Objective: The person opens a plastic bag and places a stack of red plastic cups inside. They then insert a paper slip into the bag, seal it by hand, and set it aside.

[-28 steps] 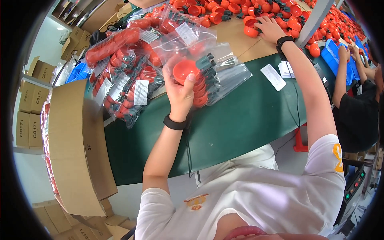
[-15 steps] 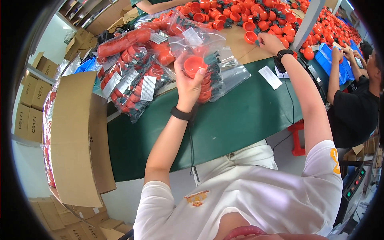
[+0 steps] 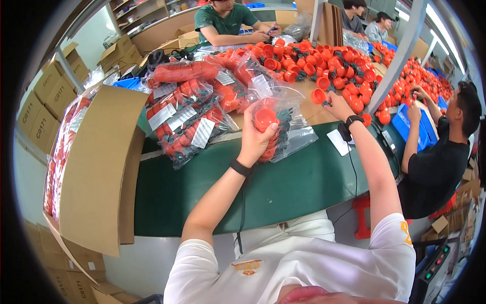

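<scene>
**Left hand (image 3: 256, 136) gripping stack (image 3: 266, 121), right hand (image 3: 337, 106) pinching cup (image 3: 318, 96)**

The left fingers are wrapping round the stack of red cups, the thumb pressing near the top rim. A clear bag (image 3: 297, 133) is surrounding at least part of the stack; how much, I cannot tell. The right fingers are closing narrowly on the cup's dark green end, and the cup is sitting just beside the pile (image 3: 349, 66). Filled bags (image 3: 188, 92) are lying left of the stack, and a slip (image 3: 338, 142) is resting below the right hand.
</scene>
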Available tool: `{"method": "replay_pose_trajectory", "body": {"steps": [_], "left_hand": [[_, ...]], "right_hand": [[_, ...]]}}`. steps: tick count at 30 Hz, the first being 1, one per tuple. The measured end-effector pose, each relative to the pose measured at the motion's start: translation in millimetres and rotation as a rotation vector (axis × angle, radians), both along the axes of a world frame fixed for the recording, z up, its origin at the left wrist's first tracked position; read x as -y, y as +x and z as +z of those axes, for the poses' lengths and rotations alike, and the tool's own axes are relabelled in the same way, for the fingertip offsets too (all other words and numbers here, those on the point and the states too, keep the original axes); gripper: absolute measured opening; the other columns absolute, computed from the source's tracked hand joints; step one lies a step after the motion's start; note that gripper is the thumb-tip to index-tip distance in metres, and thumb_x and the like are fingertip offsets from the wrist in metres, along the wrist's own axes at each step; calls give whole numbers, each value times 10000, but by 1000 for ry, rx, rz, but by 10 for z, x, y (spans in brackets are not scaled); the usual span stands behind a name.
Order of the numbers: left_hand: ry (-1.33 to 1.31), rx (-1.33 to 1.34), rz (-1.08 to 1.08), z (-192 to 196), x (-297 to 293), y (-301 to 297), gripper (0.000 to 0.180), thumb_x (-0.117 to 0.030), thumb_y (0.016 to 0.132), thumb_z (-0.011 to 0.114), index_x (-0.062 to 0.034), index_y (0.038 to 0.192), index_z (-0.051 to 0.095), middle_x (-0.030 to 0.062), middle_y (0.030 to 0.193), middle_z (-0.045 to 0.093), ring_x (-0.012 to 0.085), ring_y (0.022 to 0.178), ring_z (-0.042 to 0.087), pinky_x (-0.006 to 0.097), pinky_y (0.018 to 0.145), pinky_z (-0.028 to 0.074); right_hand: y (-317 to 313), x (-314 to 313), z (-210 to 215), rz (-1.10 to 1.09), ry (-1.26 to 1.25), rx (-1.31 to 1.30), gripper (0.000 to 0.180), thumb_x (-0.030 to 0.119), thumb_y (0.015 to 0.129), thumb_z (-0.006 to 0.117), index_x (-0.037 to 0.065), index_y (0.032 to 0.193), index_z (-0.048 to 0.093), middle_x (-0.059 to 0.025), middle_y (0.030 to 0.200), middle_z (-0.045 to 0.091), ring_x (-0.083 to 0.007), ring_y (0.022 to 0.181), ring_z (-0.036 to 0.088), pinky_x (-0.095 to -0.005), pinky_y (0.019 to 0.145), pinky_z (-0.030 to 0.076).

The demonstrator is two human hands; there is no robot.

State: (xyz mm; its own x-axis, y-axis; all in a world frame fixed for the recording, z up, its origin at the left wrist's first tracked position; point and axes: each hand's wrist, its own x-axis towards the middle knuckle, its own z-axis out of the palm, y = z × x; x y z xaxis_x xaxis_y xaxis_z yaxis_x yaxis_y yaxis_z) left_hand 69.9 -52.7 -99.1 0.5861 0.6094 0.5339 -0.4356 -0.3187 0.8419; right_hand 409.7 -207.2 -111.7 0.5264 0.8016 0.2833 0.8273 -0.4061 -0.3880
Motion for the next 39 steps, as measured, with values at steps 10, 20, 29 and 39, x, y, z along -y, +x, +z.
{"method": "replay_pose_trajectory", "body": {"steps": [10, 20, 29, 39], "left_hand": [[99, 2, -23, 116, 16, -26, 757, -164, 796, 809, 4, 1397, 380, 149, 1329, 532, 223, 1212, 534, 359, 1042, 432], [74, -40, -61, 80, 58, 17, 825, -208, 774, 847, 24, 1401, 364, 179, 1323, 537, 249, 1221, 541, 366, 1045, 431], [57, -50, -34, 91, 45, 6, 802, -241, 785, 854, 15, 1383, 383, 167, 1278, 578, 234, 1184, 570, 361, 1038, 437], [-2, 38, 2, 2, -74, 44, 618, -180, 882, 769, 5, 1347, 407, 123, 1225, 596, 188, 1117, 589, 332, 987, 477]], "right_hand": [[-1522, 145, 2500, 585, 77, 316, 203, 52, 806, 674, 13, 999, 623, -96, 943, 632, -253, 865, 612, -335, 783, 502], [-1873, -257, 2486, 644, -411, 283, 225, 119, 750, 778, 16, 934, 698, -115, 899, 707, -278, 893, 678, -365, 797, 522], [-1816, -646, 2152, 652, -512, 92, 271, 159, 725, 810, -18, 897, 699, -111, 821, 716, -226, 764, 685, -343, 734, 522], [-1828, -583, 2217, 916, -211, 549, 202, 257, 934, 668, 58, 935, 705, -93, 866, 708, -276, 847, 674, -387, 758, 512]]}}
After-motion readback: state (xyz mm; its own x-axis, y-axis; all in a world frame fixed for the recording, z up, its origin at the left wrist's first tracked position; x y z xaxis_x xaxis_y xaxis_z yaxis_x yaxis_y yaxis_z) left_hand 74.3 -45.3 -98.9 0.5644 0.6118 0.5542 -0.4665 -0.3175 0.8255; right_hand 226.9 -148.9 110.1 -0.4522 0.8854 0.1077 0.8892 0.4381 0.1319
